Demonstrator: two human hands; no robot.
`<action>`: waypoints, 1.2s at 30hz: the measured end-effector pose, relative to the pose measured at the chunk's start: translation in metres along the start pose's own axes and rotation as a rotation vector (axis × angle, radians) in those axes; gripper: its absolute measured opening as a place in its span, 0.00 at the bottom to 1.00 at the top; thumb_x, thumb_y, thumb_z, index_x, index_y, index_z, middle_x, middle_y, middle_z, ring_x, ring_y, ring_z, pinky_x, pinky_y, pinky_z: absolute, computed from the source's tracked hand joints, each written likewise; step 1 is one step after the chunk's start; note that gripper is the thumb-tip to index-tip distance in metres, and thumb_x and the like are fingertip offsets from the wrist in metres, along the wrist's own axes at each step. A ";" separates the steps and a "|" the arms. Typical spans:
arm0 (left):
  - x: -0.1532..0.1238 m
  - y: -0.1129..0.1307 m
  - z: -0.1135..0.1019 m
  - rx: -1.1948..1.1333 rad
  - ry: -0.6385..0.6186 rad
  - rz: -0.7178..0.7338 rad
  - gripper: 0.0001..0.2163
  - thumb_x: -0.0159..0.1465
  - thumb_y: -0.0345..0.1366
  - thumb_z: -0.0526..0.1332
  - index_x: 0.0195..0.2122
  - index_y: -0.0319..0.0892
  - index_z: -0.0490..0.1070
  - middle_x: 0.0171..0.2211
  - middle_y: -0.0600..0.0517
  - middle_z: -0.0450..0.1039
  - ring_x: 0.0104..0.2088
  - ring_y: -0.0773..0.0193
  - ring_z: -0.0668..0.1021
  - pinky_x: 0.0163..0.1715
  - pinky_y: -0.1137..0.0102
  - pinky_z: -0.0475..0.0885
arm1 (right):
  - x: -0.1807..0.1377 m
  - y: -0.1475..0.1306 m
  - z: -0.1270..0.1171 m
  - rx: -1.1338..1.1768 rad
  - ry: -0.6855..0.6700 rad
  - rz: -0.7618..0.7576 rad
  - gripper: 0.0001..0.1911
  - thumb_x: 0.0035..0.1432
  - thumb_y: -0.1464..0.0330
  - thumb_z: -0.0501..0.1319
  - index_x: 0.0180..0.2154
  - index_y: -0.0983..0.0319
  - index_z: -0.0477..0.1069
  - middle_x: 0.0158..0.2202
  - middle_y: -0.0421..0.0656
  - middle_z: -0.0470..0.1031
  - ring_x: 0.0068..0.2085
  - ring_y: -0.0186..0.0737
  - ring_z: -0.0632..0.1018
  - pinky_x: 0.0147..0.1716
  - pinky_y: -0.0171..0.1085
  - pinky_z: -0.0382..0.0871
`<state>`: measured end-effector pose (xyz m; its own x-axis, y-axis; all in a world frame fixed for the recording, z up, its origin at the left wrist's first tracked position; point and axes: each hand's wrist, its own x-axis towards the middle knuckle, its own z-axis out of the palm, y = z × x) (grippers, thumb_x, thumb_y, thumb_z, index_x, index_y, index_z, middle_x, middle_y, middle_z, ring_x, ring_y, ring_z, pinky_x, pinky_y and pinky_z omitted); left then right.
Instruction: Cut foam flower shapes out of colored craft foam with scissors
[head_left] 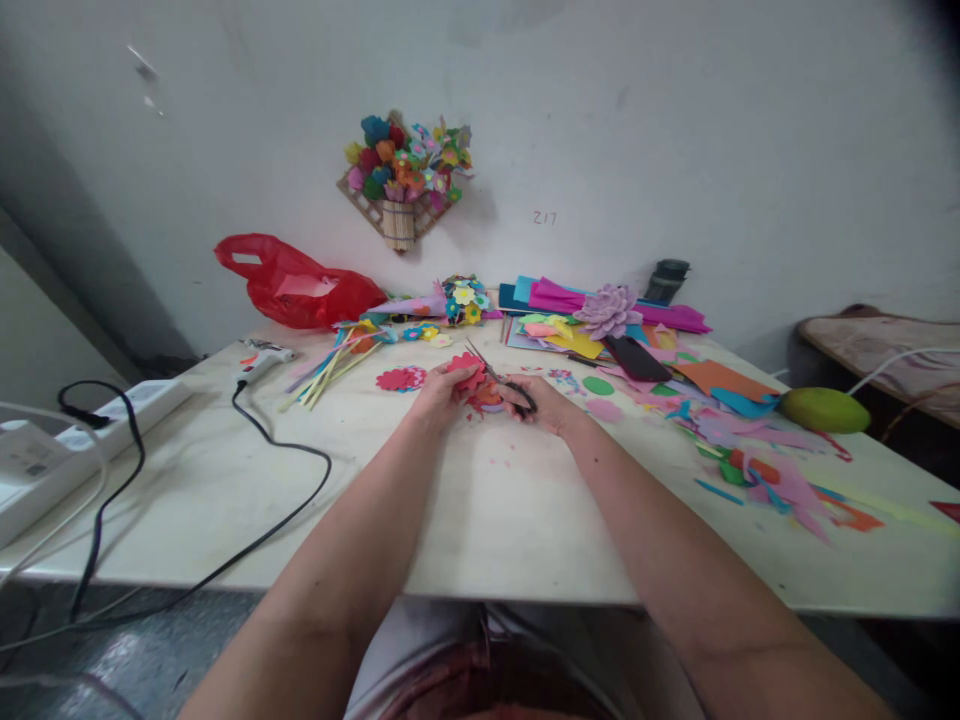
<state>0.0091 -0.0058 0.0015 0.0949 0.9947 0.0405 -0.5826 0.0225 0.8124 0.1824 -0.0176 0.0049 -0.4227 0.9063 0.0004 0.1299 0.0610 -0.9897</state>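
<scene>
My left hand (442,392) is closed on a red scalloped paper flower (468,370), pinched by its edge. In my right hand (541,400) is a pair of scissors (517,388), its dark handles in my fingers. The blades point up and left, against or just beside the flower's right side; whether they touch it I cannot tell. Left of my left hand, more red cut flowers (397,379) lie on the table. Small red and orange scraps (489,398) are scattered beneath the scissors.
A glue gun (264,362) with a black cord lies at the left, near a white power strip (127,412). A red plastic bag (300,290) stands behind it. Coloured sheets, a dark phone (637,358) and paper scraps (787,480) spread over the right side, beside a green oval object (825,410).
</scene>
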 end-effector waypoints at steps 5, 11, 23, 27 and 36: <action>0.004 -0.002 -0.003 -0.037 0.033 0.008 0.04 0.50 0.24 0.66 0.28 0.35 0.73 0.27 0.48 0.76 0.28 0.62 0.80 0.34 0.68 0.77 | 0.000 0.001 0.000 0.033 -0.007 0.025 0.12 0.48 0.61 0.62 0.29 0.62 0.66 0.18 0.35 0.67 0.16 0.27 0.64 0.12 0.28 0.49; 0.005 -0.002 -0.005 -0.003 0.026 0.024 0.03 0.52 0.24 0.64 0.27 0.36 0.73 0.27 0.48 0.76 0.29 0.63 0.80 0.32 0.70 0.77 | 0.000 0.004 0.001 0.002 -0.009 0.003 0.16 0.51 0.56 0.61 0.30 0.62 0.64 0.19 0.36 0.68 0.16 0.27 0.65 0.11 0.28 0.47; 0.002 -0.003 -0.003 0.001 -0.028 -0.015 0.03 0.49 0.22 0.65 0.24 0.34 0.74 0.25 0.46 0.77 0.27 0.63 0.80 0.32 0.71 0.78 | -0.002 0.002 0.004 0.035 -0.036 -0.027 0.20 0.50 0.52 0.62 0.29 0.63 0.64 0.21 0.38 0.69 0.18 0.29 0.68 0.12 0.29 0.50; 0.001 -0.002 -0.002 0.000 -0.034 -0.023 0.03 0.50 0.21 0.65 0.24 0.33 0.74 0.25 0.45 0.77 0.26 0.64 0.79 0.33 0.70 0.78 | 0.000 0.004 0.004 0.027 -0.024 -0.032 0.19 0.50 0.53 0.62 0.31 0.63 0.65 0.21 0.37 0.69 0.17 0.28 0.68 0.11 0.28 0.50; 0.002 -0.004 -0.003 -0.001 -0.058 -0.017 0.02 0.50 0.22 0.65 0.25 0.32 0.75 0.26 0.45 0.77 0.27 0.63 0.79 0.37 0.68 0.77 | 0.002 0.007 0.006 0.021 0.011 -0.035 0.19 0.51 0.53 0.62 0.31 0.63 0.66 0.21 0.37 0.68 0.17 0.27 0.68 0.10 0.26 0.51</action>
<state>0.0096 -0.0033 -0.0034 0.1516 0.9866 0.0601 -0.5813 0.0398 0.8127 0.1773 -0.0183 -0.0025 -0.4168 0.9083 0.0364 0.0960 0.0838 -0.9918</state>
